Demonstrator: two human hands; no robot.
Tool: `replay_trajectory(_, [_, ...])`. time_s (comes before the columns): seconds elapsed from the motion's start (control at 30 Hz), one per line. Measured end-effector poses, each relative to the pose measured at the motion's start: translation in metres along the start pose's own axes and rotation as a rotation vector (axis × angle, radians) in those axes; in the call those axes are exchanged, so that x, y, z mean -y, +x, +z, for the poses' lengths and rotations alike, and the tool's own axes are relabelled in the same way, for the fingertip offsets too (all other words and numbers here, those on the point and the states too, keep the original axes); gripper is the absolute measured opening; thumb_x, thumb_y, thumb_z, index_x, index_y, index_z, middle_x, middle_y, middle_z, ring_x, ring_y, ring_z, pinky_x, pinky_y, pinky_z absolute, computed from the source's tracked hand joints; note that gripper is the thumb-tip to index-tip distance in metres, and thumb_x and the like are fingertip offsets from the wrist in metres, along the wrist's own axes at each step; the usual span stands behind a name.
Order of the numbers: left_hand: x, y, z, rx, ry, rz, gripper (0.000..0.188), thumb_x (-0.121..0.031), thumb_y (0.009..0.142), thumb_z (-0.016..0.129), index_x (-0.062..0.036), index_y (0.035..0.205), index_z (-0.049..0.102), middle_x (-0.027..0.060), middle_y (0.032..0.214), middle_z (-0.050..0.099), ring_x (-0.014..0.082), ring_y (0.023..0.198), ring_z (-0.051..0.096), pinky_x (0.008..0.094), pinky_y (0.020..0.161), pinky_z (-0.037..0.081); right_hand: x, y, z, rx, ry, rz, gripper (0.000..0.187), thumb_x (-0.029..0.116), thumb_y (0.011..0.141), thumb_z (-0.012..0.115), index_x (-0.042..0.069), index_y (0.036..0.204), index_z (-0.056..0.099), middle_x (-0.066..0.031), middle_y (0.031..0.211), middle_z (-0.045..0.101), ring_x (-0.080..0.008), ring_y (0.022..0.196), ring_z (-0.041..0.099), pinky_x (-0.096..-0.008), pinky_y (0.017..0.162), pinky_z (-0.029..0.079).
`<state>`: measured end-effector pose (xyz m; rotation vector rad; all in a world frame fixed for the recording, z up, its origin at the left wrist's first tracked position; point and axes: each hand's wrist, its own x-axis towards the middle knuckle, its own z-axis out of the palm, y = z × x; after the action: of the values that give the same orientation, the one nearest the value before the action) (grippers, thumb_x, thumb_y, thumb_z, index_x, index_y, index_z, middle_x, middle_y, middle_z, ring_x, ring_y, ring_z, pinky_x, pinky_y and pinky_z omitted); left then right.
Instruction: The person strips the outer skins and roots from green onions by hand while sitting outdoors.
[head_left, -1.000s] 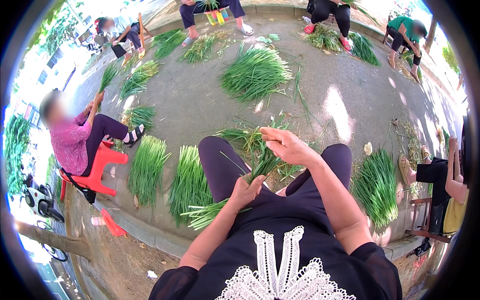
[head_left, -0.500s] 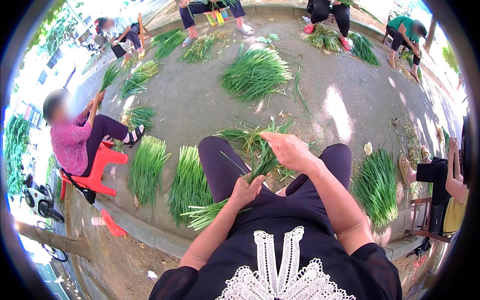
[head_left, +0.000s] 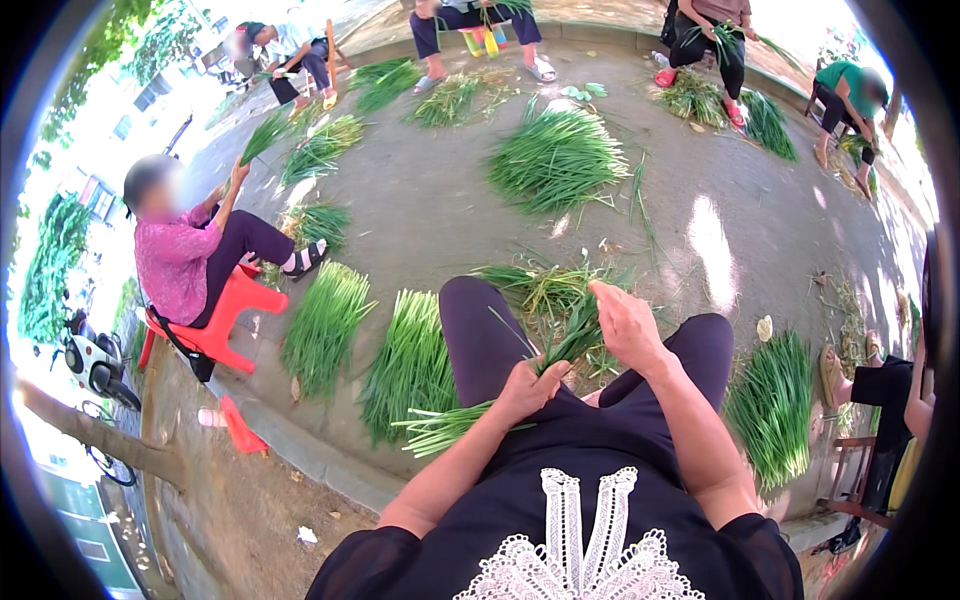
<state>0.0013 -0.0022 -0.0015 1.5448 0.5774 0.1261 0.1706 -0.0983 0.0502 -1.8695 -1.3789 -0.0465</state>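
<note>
My left hand (head_left: 525, 390) is closed round a bunch of garlic chives (head_left: 440, 430). Their pale stalk ends stick out to the left over my lap, and the green leaves point up and right between my knees. My right hand (head_left: 628, 325) is at the leaf tips, its fingers stretched out together and its palm turned toward the bunch; the palm side is hidden. Below both hands, on the ground between my knees, lies a loose heap of chives and yellowed leaves (head_left: 545, 288).
Neat chive piles lie left (head_left: 410, 370) and right (head_left: 770, 405) of my legs, with a large pile (head_left: 555, 155) ahead. A person on a red stool (head_left: 235, 310) sits at the left, holding chives. Several others sit around the far side. A low kerb (head_left: 320, 460) runs behind me.
The whole view has shifted, so everything sits further right. My left hand keeps its hold on the chives; my right hand stays by the leaf tips, its fingers now tilted more upward.
</note>
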Motion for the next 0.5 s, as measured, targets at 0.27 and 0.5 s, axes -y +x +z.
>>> replay_trajectory(0.27, [-0.004,0.0,0.001,-0.013,0.009,0.019,0.035,-0.03,0.089,0.053,-0.0053,0.064,0.05,-0.0036,0.05,0.044,0.0053,0.044,0.039,0.024,0.042,0.032,0.002,-0.003,0.008,-0.147,0.287,0.282,0.027,0.006,0.084,0.046,-0.006,0.108,0.051,-0.0198,0.091,0.061,-0.0274,0.08,0.06,-0.0322,0.071,0.045])
replay_trajectory(0.5, [0.009,0.0,-0.003,-0.001,-0.137,-0.072,0.031,-0.031,0.09,0.051,-0.0028,0.101,0.06,-0.0023,0.055,0.046,0.0038,0.04,0.037,0.0187,0.038,0.029,-0.029,0.005,-0.009,-0.353,0.873,0.721,0.039,0.002,0.084,0.048,-0.003,0.122,0.043,-0.0012,0.069,0.048,-0.0064,0.047,0.042,-0.0215,0.042,0.034])
